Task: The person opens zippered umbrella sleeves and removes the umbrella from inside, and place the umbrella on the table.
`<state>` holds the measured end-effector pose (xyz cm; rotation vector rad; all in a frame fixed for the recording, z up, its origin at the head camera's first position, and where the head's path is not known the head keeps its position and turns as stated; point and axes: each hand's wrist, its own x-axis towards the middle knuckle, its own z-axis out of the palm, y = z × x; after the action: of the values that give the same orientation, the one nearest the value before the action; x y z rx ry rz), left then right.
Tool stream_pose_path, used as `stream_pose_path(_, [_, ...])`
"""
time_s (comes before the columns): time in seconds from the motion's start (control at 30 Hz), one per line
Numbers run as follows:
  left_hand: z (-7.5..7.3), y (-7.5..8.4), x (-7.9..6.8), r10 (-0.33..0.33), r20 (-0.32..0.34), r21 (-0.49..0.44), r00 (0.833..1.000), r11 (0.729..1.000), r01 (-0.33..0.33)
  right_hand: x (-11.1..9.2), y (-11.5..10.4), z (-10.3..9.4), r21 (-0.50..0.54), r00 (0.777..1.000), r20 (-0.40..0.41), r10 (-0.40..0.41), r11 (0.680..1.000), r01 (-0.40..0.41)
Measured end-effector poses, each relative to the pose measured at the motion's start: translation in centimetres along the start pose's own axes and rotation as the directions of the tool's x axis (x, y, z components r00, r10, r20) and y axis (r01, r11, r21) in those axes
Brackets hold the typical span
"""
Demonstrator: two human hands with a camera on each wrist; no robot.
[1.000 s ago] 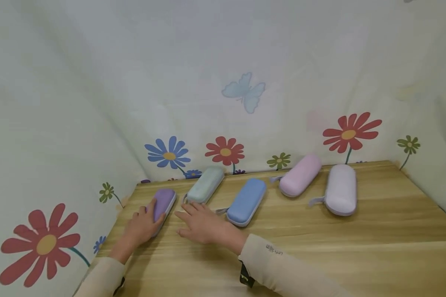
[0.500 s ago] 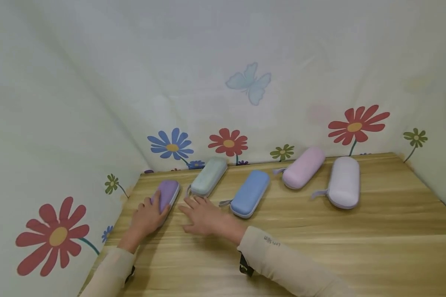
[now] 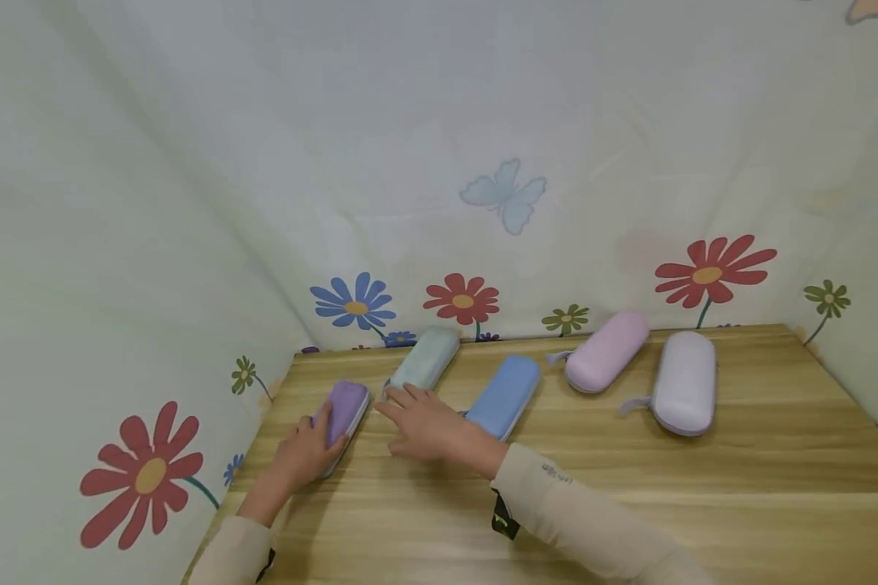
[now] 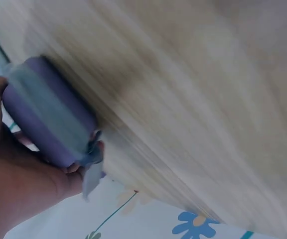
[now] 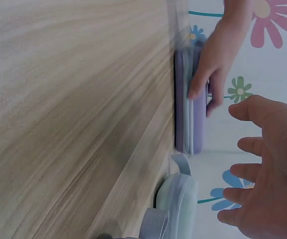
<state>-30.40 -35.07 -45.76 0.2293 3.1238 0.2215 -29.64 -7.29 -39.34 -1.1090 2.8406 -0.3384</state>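
Observation:
My left hand point(image 3: 303, 455) grips a purple zippered glasses case point(image 3: 349, 402) at the left of the wooden tabletop. In the left wrist view, the thumb and fingers lie along opposite sides of this purple case point(image 4: 49, 112), and a grey strap hangs from its near end. My right hand point(image 3: 432, 426) hovers with spread fingers, holding nothing. Its fingertips are close to the near end of a mint green glasses case point(image 3: 428, 357); the head view does not tell whether they touch. The right wrist view has that mint case point(image 5: 176, 199) apart from the right hand point(image 5: 273, 174).
Right of the mint case lie a blue case point(image 3: 508, 394), partly behind my right hand, a pink case point(image 3: 607, 353) and a pale lavender case point(image 3: 688, 382). A flower-printed curtain point(image 3: 380, 162) borders the wooden table point(image 3: 775, 455) at the back and both sides.
The head view has shifted, so the cases sit further right in it. My right hand has edged forward and now covers the blue case's strap. My left hand keeps its grip on the purple glasses case.

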Motion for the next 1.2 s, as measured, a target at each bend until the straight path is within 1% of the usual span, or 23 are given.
stream_pose_path(0.13, [-0.7, 0.1, -1.0, -0.010, 0.078, -0.042, 0.997, 0.999, 0.013, 0.0, 0.7, -0.5, 0.048, 1.000, -0.006, -0.011, 0.999, 0.012])
stream_pose_path(0.2, [-0.9, 0.2, -1.1, -0.008, 0.095, -0.054, 0.995, 0.998, 0.013, 0.0, 1.2, -0.8, 0.075, 1.000, -0.007, -0.015, 0.997, 0.016])
stream_pose_path(0.23, [-0.7, 0.2, -1.2, -0.009, 0.092, -0.061, 0.996, 0.998, 0.014, 0.1, 1.3, -0.8, 0.084, 1.000, -0.004, -0.019, 0.996, 0.019])
stream_pose_path(0.33, [-0.2, 0.2, -1.1, -0.008, 0.038, -0.079, 0.999, 0.997, 0.011, 0.3, 2.0, -0.7, 0.120, 1.000, -0.018, -0.022, 0.992, 0.024])
stream_pose_path(0.4, [0.2, 0.5, -1.0, -0.005, 0.014, -0.080, 1.000, 0.997, 0.006, 0.1, 2.5, -0.3, 0.143, 0.999, -0.010, -0.034, 0.989, 0.035])
stream_pose_path(0.47, [0.5, 0.9, -1.2, -0.010, 0.018, -0.071, 1.000, 0.997, 0.011, -0.1, 3.0, 0.2, 0.167, 0.999, 0.011, -0.047, 0.985, 0.044])
stream_pose_path(0.53, [0.5, 1.2, -1.6, -0.017, 0.038, -0.054, 0.999, 0.998, 0.019, -0.3, 3.2, 0.6, 0.177, 0.998, 0.030, -0.063, 0.983, 0.057])
stream_pose_path(0.6, [0.1, 1.4, -2.0, -0.033, 0.051, -0.044, 0.998, 0.998, 0.035, -0.2, 3.4, 0.5, 0.173, 0.997, 0.025, -0.077, 0.982, 0.071])
stream_pose_path(0.7, [-1.3, 1.6, -1.9, -0.053, 0.071, -0.059, 0.996, 0.997, 0.057, 0.6, 3.4, -0.4, 0.151, 0.996, -0.008, -0.091, 0.984, 0.091])
stream_pose_path(0.77, [-2.0, 1.8, -1.7, -0.058, 0.118, -0.083, 0.991, 0.994, 0.068, 0.7, 3.4, -0.9, 0.154, 0.995, -0.016, -0.097, 0.983, 0.098])
stream_pose_path(0.83, [-2.7, 1.9, -1.5, -0.044, 0.175, -0.109, 0.984, 0.992, 0.063, 0.7, 3.4, -1.2, 0.158, 0.995, -0.014, -0.101, 0.982, 0.102])
stream_pose_path(0.87, [-2.9, 1.8, -1.4, -0.029, 0.201, -0.113, 0.979, 0.992, 0.053, 0.7, 3.3, -1.3, 0.159, 0.995, -0.011, -0.103, 0.982, 0.104])
stream_pose_path(0.93, [-3.3, 1.7, -1.1, 0.022, 0.233, -0.132, 0.972, 0.991, 0.010, 0.6, 3.3, -1.5, 0.160, 0.994, -0.018, -0.105, 0.981, 0.107])
stream_pose_path(1.0, [-3.7, 1.6, -0.9, 0.082, 0.246, -0.136, 0.966, 0.989, -0.050, 0.6, 3.4, -1.6, 0.154, 0.994, -0.026, -0.103, 0.982, 0.106])
stream_pose_path(1.07, [-4.0, 1.6, -0.7, 0.160, 0.257, -0.130, 0.953, 0.983, -0.130, 0.6, 3.4, -1.7, 0.152, 0.995, -0.028, -0.099, 0.983, 0.102])
stream_pose_path(1.13, [-4.0, 1.7, -0.8, 0.247, 0.275, -0.111, 0.929, 0.968, -0.225, 0.5, 3.4, -1.6, 0.157, 0.996, -0.016, -0.086, 0.984, 0.088])
stream_pose_path(1.2, [-3.7, 1.8, -1.0, 0.352, 0.285, -0.085, 0.892, 0.936, -0.342, 0.2, 3.3, -1.5, 0.159, 0.997, 0.005, -0.072, 0.985, 0.071])
